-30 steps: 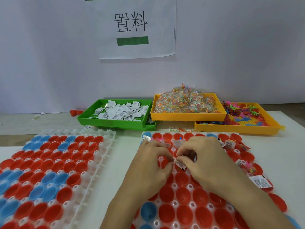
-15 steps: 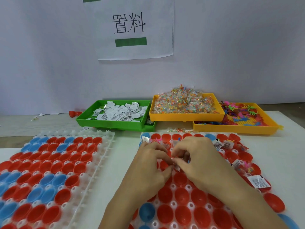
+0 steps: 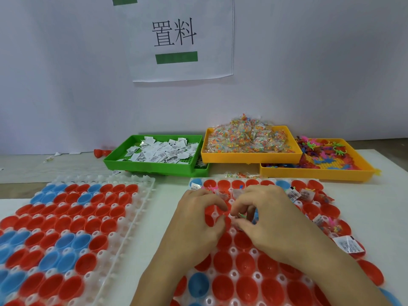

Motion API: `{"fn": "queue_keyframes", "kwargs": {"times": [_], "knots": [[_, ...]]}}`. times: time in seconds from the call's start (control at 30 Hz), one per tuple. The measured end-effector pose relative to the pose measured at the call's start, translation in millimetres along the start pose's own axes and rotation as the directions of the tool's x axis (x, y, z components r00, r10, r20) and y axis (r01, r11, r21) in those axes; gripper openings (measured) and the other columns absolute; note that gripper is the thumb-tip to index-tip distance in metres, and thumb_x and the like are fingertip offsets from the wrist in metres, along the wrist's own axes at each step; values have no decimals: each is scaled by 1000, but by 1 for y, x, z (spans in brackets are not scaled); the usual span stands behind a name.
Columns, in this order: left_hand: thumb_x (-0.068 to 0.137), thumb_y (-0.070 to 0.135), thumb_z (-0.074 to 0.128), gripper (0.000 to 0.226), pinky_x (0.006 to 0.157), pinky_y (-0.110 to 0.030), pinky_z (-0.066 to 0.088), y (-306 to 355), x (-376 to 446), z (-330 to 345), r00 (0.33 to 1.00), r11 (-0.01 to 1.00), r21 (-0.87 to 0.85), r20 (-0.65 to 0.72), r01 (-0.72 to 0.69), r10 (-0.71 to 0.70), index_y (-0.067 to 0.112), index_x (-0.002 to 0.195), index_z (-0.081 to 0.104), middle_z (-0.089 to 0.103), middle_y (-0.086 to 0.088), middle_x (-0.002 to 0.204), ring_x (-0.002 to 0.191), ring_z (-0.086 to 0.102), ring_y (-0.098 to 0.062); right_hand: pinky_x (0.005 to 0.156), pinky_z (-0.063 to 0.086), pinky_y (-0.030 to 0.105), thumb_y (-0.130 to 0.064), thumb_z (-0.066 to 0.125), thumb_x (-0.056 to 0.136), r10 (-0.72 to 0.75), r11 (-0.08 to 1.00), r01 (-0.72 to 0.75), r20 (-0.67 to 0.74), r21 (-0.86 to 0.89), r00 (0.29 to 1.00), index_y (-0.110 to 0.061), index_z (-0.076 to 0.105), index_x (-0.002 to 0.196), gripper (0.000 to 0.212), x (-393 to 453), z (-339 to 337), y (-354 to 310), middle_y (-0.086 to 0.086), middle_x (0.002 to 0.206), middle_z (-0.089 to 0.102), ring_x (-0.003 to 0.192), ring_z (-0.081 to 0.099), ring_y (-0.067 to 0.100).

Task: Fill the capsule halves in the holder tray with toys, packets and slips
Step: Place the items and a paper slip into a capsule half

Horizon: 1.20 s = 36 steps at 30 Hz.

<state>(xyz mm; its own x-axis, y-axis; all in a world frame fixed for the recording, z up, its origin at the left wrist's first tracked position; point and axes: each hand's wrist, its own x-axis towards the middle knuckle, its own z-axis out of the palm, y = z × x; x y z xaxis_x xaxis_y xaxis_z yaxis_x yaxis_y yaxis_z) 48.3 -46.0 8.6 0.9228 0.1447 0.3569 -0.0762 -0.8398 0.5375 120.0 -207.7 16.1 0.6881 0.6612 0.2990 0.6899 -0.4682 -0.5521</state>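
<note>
Red capsule halves [image 3: 245,263] fill the holder tray [image 3: 254,252] at the worktop's near right. Both hands work its far rows, filling step under way. Left hand [image 3: 196,221] curled, contents hidden. Right hand [image 3: 267,219] pinches small pieces, probably a toy. Next: drop into an empty half; near rows unfilled.

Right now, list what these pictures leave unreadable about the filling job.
1. Head view: the capsule halves under the left hand and right hand are covered, so their contents are hidden.
2. What the right hand's fingers pinch is too small and blurred to name.
3. The print on the slips in the green tray is too small to read.
4. The left holder tray is cut off by the left and bottom edges.
</note>
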Motion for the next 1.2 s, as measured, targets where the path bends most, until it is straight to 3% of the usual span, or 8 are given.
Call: {"fn": "queue_keyframes", "kwargs": {"times": [0.17,0.4,0.63,0.77,0.83,0.97,1.07,1.2], "knots": [[83,22,70,14,86,-5,30,-2,-1,-1,1000,1000,10,0,12,-12,34,88,69,55,28,93,101,48,-1,70,50,16,-18,74,86,-8,999,8,20,-35,1000,-31,73,84,13,2,2,1,-19,84,57,75,54,-3],[84,22,70,13,85,-5,31,-4,-1,-2,999,1000,2,-22,29,-29,34,89,71,58,26,93,99,49,1,64,45,13,-25,74,86,-16,999,16,3,-50,1000,-33,72,86,8,0,2,0,-21,81,54,79,54,-5],[84,13,69,17,82,-18,40,-16,2,-12,976,990,-75,-174,116,-128,30,83,74,68,18,90,93,58,-2,70,36,10,-33,71,89,-19,995,19,6,-95,1000,-37,68,89,5,-1,3,-3,-24,84,50,79,47,-10],[88,14,68,19,78,-15,42,-34,0,-18,941,959,-211,-238,190,-239,32,87,72,71,19,88,91,61,0,66,43,12,-42,69,86,10,999,-3,-148,48,989,-36,70,87,6,-4,-24,-7,-20,80,61,81,55,-2],[91,16,65,19,78,-16,46,-41,0,-18,940,935,-290,-206,206,-271,34,88,71,71,22,87,88,64,4,64,44,8,-30,70,88,56,994,-24,-294,109,954,-32,74,87,5,-4,-46,3,-18,76,67,76,60,2],[96,19,59,17,73,-12,51,-47,0,-12,946,861,-455,-107,228,-307,33,100,68,71,25,97,94,66,5,64,47,9,-18,64,93,248,968,-209,-447,135,860,-27,75,95,14,-7,-86,50,-16,83,71,73,65,0],[100,15,53,21,87,-27,52,-53,2,-4,912,815,-509,-129,277,-390,28,108,66,70,12,107,100,65,-5,69,52,28,-18,60,96,423,906,-382,-407,183,810,-27,73,96,16,-4,-102,94,-6,89,73,77,70,10],[101,9,48,22,81,-33,56,-54,5,3,816,612,-714,-100,339,-569,19,104,68,71,-2,106,97,69,-21,69,47,29,-15,61,95,511,855,-505,-366,118,778,-28,71,91,16,11,-107,141,2,95,74,85,68,17]]}}
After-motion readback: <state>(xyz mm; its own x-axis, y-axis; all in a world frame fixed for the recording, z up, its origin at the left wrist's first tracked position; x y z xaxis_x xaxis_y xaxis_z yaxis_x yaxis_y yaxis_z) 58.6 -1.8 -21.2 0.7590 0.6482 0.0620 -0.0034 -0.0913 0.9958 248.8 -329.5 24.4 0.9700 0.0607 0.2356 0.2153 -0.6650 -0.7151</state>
